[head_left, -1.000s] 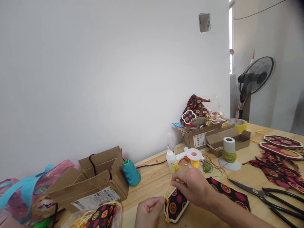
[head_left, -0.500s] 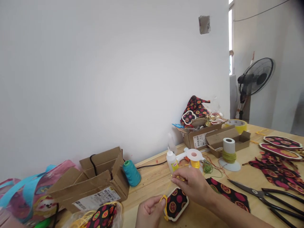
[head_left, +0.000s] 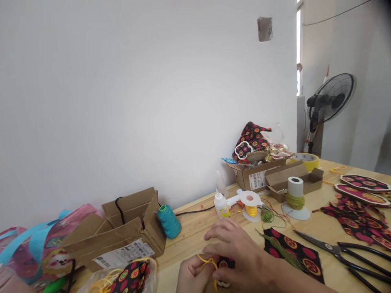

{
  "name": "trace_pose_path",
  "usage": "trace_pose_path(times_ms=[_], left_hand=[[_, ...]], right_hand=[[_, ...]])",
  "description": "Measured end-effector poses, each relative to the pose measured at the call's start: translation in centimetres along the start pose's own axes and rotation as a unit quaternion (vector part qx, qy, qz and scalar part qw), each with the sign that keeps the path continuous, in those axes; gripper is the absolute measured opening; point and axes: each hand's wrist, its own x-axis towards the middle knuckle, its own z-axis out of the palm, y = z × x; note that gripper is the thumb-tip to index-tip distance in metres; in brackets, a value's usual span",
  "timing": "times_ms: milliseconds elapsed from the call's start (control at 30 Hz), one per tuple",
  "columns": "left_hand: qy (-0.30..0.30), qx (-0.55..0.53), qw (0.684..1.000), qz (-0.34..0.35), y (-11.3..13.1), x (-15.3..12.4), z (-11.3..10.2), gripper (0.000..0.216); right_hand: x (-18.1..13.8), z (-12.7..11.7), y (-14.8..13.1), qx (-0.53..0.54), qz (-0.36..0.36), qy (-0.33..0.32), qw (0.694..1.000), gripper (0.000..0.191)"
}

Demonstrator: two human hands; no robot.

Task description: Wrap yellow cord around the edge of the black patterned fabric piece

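My left hand (head_left: 194,275) is closed at the bottom centre, pinching a yellow cord (head_left: 208,261) that loops over its fingers. Just beyond it, partly covered, lies a small plaque (head_left: 225,263) in black fabric with round red patterns and a pale rim. Over the plaque reaches my right hand (head_left: 236,250), its fingers apart and curved, the thumb close to the cord. Whether that thumb touches the cord is hard to see. Right of this hand, a green tassel (head_left: 282,250) rests on a black patterned cloth piece (head_left: 310,260).
Black-handled scissors (head_left: 332,248) lie at the right, near fabric scraps (head_left: 360,221) and finished plaques (head_left: 365,183). Behind the hands stand a glue bottle (head_left: 221,205), a yellow thread spool (head_left: 251,209) and a green cord spool (head_left: 295,199). A cardboard box (head_left: 122,244) and teal thread cone (head_left: 169,221) are left.
My right hand has let its pinch of the raised cord end go and come down over the plaque, fingers spreading. The left hand keeps its hold. The green tassel now shows more.
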Motion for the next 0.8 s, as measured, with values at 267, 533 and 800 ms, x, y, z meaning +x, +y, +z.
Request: trace_pose_path(times_ms=[267, 533, 800], left_hand=[[0.028, 0.034, 0.999, 0.017, 0.7, -0.4, 0.1, 0.022], [0.044, 0.006, 0.999, 0.014, 0.8, -0.3, 0.1, 0.025], [0.002, 0.044, 0.999, -0.013, 0.7, -0.1, -0.3, 0.022]], right_hand=[[-0.3, 2.3, 0.6, 0.017, 0.074, 0.027, 0.997, 0.011], [-0.4, 2.6, 1.1, 0.120, 0.175, 0.049, 0.976, 0.010], [-0.6, 3.6, 1.5, 0.242, 0.259, 0.041, 0.934, 0.015]])
